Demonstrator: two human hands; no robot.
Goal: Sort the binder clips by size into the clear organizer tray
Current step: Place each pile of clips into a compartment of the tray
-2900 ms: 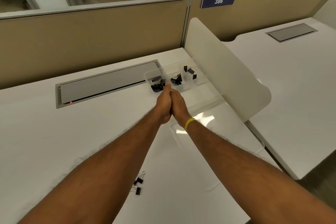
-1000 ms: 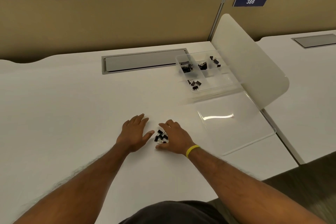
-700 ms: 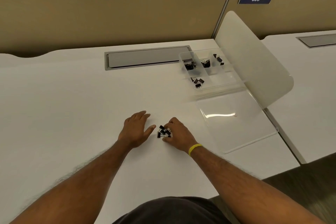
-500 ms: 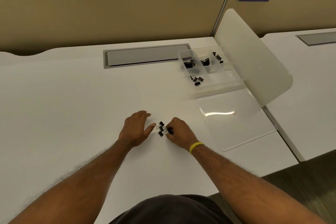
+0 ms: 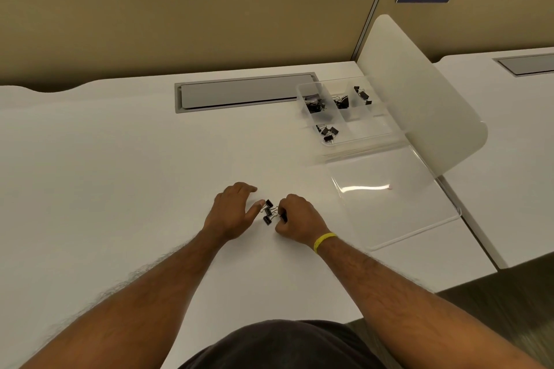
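Head view. The left hand is resting on the white counter with its fingers relaxed and spread. Its thumb is touching the loose binder clips, a small black cluster lying between the two hands. The right hand, wearing a yellow wristband, is curling its fingers around one clip at the cluster's right edge. Toward the counter's far right, the clear organizer tray is holding sorted clips in three rear compartments and the near-left one. A clear lid is lying just in front of the tray.
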